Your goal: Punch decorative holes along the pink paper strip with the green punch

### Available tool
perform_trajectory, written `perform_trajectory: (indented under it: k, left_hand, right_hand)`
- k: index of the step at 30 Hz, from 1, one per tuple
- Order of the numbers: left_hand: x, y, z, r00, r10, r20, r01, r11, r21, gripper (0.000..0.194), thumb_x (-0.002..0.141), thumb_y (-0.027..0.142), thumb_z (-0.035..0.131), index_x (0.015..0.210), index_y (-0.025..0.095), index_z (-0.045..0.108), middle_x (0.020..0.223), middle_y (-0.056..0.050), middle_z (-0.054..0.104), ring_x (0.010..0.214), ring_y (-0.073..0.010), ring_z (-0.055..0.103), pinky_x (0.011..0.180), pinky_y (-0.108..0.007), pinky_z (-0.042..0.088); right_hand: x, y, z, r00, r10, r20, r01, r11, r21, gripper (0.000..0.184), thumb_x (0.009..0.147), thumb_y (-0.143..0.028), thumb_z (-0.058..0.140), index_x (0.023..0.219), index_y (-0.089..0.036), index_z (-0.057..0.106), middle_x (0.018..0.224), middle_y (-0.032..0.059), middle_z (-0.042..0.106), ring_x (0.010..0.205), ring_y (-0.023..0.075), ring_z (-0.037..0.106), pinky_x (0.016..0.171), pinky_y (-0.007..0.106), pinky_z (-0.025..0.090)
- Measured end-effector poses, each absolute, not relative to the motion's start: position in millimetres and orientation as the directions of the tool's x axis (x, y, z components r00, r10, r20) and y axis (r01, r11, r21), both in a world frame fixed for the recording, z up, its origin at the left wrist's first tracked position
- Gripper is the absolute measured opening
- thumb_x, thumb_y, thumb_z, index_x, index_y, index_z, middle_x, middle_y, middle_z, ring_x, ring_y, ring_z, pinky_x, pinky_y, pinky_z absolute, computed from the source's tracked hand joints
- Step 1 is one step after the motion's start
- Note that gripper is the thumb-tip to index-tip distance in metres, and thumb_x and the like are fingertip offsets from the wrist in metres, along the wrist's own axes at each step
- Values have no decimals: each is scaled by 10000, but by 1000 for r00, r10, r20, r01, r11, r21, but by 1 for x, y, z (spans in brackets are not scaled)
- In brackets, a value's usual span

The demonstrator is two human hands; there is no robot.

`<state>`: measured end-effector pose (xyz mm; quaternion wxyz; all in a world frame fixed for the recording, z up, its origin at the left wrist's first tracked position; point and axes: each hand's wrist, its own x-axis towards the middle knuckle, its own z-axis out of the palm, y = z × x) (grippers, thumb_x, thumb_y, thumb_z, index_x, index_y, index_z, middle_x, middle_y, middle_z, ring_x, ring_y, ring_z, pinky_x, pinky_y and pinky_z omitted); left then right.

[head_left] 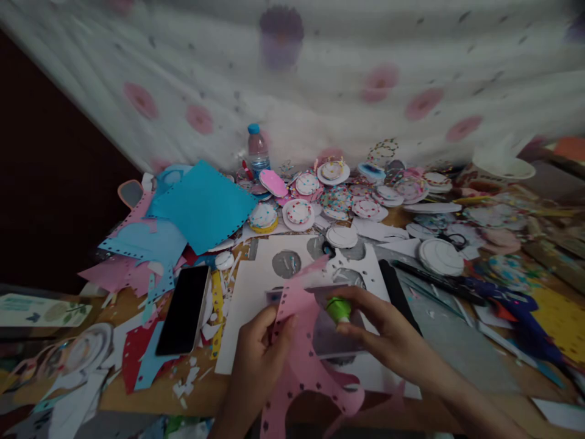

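- The left hand (256, 347) is pinching the upper edge of a pink paper sheet (304, 360) between thumb and fingers, holding it up off the table; the sheet is already carrying rows of small punched holes and a large curved cut-out at its lower end.
- The right hand (388, 332) is closing its fingertips around a small green-topped hole punch (339, 310), which is touching the right edge of the pink sheet near its top.
- Judging from this, the punching of the pink sheet is under way, well along; the next press seems to call for sliding the paper edge squarely into the punch and keeping the sheet taut.
- Both hands are working above a white card sheet (256, 292) with round holes cut out of it.
- A black smartphone (183, 310) is lying face up just left of the white card.
- Blue paper sheets (201, 204) with punched borders are piling up behind the phone, among pink and red scraps.
- Decorated paper discs (299, 211) are crowding the far side of the wooden table (150, 396), near a water bottle (258, 149).
- A white curtain with pink flowers (365, 79) is hanging behind; the room is looking dim.
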<state>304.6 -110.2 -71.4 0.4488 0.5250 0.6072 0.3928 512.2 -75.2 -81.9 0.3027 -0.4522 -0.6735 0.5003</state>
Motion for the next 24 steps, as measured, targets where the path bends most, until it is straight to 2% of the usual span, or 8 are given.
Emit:
perform_trajectory:
  k: [3, 6, 12, 17, 24]
  left_hand:
    - [307, -109, -70, -91, 986, -139, 227, 156, 961, 189, 814, 304, 609, 894, 147, 676, 829, -35, 703, 810, -184, 637, 726, -223, 491]
    - [309, -109, -67, -132, 982, -138, 225, 165, 960, 169, 791, 291, 635, 843, 140, 689, 766, -27, 709, 742, -174, 649, 663, -204, 501]
    - [313, -111, -67, -143, 984, -108, 251, 142, 958, 137, 791, 279, 637, 767, 150, 676, 708, -8, 689, 697, -158, 633, 640, -192, 494]
    - [311, -112, -72, -101, 993, -56, 358, 89, 930, 138, 809, 259, 616, 739, 153, 670, 645, 5, 634, 648, -143, 598, 598, -186, 466]
    - [306, -112, -71, 13, 999, -43, 424, 34, 905, 136, 831, 259, 603, 830, 162, 698, 699, -4, 672, 686, -147, 618, 637, -194, 473]
  right_hand:
    - [507, -77, -81, -431, 886, -171, 124, -129, -984, 335, 796, -426, 650, 1041, -221, 547, 961, 46, 624, 900, 195, 608, 802, 335, 495]
    - [501, -79, -82, -463, 855, -236, 55, -238, -970, 332, 771, -450, 676, 958, -207, 550, 871, 26, 617, 819, 169, 612, 744, 304, 503]
    - [494, -81, -82, -501, 829, -248, -2, -287, -958, 306, 765, -432, 699, 885, -189, 556, 794, 2, 608, 738, 135, 593, 691, 269, 490]
    - [492, -82, -85, -492, 825, -278, -19, -329, -944, 375, 739, -461, 711, 956, -195, 560, 848, 16, 620, 772, 154, 602, 706, 292, 493]
    - [493, -79, -84, -524, 805, -277, -60, -359, -932, 317, 737, -395, 730, 934, -186, 595, 802, -14, 581, 714, 118, 559, 676, 248, 467]
